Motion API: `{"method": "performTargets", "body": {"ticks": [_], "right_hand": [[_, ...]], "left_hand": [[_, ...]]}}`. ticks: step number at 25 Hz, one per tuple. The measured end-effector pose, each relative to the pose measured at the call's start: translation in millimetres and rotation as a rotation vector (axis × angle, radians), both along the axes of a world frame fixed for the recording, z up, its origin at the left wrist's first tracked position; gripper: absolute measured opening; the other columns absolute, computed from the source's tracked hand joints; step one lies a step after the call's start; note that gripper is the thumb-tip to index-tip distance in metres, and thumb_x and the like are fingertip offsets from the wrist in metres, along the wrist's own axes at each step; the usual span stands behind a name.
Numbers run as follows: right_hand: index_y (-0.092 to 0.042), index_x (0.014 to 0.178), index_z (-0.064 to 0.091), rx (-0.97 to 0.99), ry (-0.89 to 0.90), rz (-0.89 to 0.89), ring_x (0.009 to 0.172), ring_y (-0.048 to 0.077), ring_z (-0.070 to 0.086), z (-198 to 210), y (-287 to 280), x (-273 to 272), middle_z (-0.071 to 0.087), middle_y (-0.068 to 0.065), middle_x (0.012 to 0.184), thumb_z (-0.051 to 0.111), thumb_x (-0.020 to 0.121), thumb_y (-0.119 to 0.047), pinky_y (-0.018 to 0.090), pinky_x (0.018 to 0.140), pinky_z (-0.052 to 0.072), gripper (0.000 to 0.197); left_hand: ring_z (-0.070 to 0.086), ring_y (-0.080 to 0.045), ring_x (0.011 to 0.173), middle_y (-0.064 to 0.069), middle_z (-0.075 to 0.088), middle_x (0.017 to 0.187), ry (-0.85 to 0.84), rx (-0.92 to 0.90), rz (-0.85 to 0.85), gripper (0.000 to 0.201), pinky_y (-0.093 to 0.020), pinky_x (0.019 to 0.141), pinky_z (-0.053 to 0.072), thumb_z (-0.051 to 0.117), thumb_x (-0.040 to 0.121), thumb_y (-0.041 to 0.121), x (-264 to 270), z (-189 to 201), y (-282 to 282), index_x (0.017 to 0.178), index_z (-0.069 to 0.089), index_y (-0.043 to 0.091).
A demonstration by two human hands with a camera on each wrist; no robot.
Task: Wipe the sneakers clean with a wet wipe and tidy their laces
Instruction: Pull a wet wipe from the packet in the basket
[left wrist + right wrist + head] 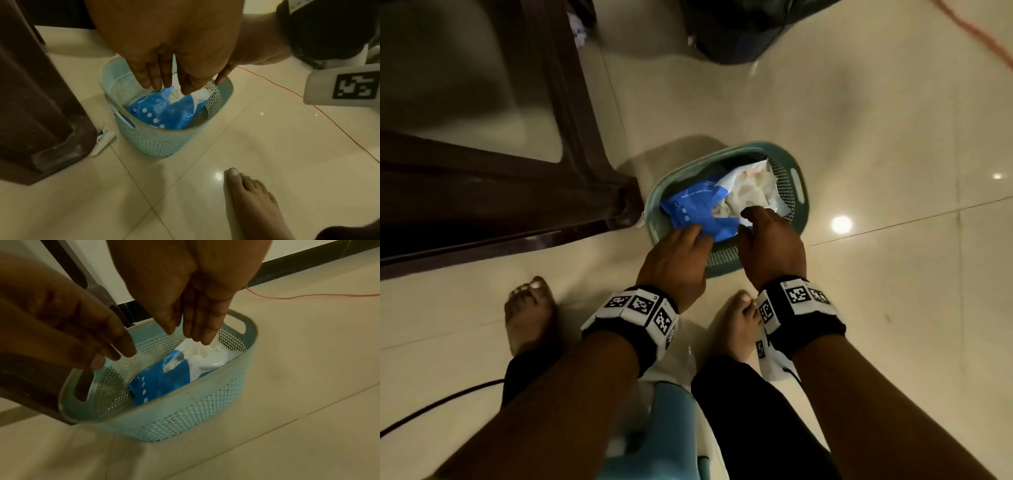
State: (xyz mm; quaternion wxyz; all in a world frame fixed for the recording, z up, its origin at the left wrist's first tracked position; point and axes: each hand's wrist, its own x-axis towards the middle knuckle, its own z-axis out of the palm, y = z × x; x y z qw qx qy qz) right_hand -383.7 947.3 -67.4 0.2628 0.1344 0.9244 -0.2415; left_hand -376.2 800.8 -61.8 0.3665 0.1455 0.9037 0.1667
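On my feed, non-task items: teal perforated basket (799,185) with cut-out handles, centre of the head frame, on the cream tiled floor (893,308). Dark brown furniture leg (582,113), upper left. Black bag (743,31), top centre, blurred. Red cord (976,31), upper right. Black cable (431,407), lower left. Light blue plastic stool (667,431), bottom centre. Bare feet (530,311).

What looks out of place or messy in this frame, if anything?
Two things. The blue wipes pack slumps crumpled in the teal basket, white wipes bunched out of its open end. A small white-and-blue scrap lies loose on the floor between the basket and the brown furniture leg. No sneakers are in view.
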Motion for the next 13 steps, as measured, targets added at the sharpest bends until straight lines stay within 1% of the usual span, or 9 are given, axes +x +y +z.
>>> {"method": "performTargets", "body": {"ticks": [3, 5, 8, 9, 11, 13], "right_hand": [[-0.01, 0.109, 0.065, 0.011, -0.03, 0.025, 0.094, 0.036, 0.061, -30, -3, -18, 0.067, 0.014, 0.105, 0.054, 0.09, -0.017, 0.037, 0.074, 0.049, 0.023], [-0.013, 0.108, 0.066, 0.027, -0.122, 0.075, 0.096, 0.033, 0.061, -47, -5, -27, 0.067, 0.013, 0.105, 0.052, 0.091, -0.02, 0.034, 0.075, 0.047, 0.023], [-0.017, 0.105, 0.068, 0.086, -0.228, 0.079, 0.098, 0.031, 0.061, -63, -10, -33, 0.067, 0.011, 0.105, 0.05, 0.093, -0.023, 0.031, 0.071, 0.043, 0.022], [-0.018, 0.105, 0.068, 0.113, -0.234, 0.058, 0.098, 0.03, 0.061, -66, -11, -35, 0.067, 0.011, 0.105, 0.05, 0.093, -0.024, 0.031, 0.071, 0.043, 0.023], [-0.017, 0.107, 0.066, 0.141, -0.222, -0.005, 0.099, 0.031, 0.061, -69, -11, -40, 0.066, 0.012, 0.106, 0.05, 0.093, -0.027, 0.033, 0.075, 0.046, 0.023], [-0.015, 0.106, 0.066, 0.129, -0.217, -0.047, 0.099, 0.031, 0.061, -72, -13, -46, 0.066, 0.011, 0.106, 0.051, 0.093, -0.029, 0.035, 0.077, 0.046, 0.023]], "left_hand": [[0.034, -0.029, 0.134, -0.012, 0.031, 0.149, -0.068, -0.058, -0.029, 0.042, -0.039, 0.106, 0.035, 0.053, 0.088, 0.013, -14, -29, 10, 0.129, 0.047, 0.012], [0.025, -0.031, 0.139, -0.014, 0.019, 0.155, -0.12, -0.117, -0.057, 0.047, -0.042, 0.113, 0.029, 0.054, 0.089, 0.018, -19, -46, 15, 0.135, 0.044, 0.014], [0.013, -0.037, 0.144, -0.017, 0.003, 0.158, -0.163, -0.162, -0.113, 0.05, -0.049, 0.114, 0.027, 0.053, 0.09, 0.024, -17, -64, 17, 0.139, 0.039, 0.025], [0.012, -0.039, 0.144, -0.017, -0.002, 0.159, -0.17, -0.165, -0.113, 0.05, -0.051, 0.113, 0.028, 0.052, 0.091, 0.025, -16, -68, 16, 0.139, 0.037, 0.028], [0.011, -0.041, 0.144, -0.015, -0.01, 0.159, -0.184, -0.155, -0.093, 0.053, -0.051, 0.111, 0.031, 0.053, 0.092, 0.025, -14, -74, 14, 0.141, 0.034, 0.032], [0.011, -0.04, 0.144, -0.013, -0.016, 0.158, -0.207, -0.134, -0.072, 0.062, -0.051, 0.108, 0.036, 0.057, 0.091, 0.026, -13, -78, 13, 0.145, 0.026, 0.035]]}}
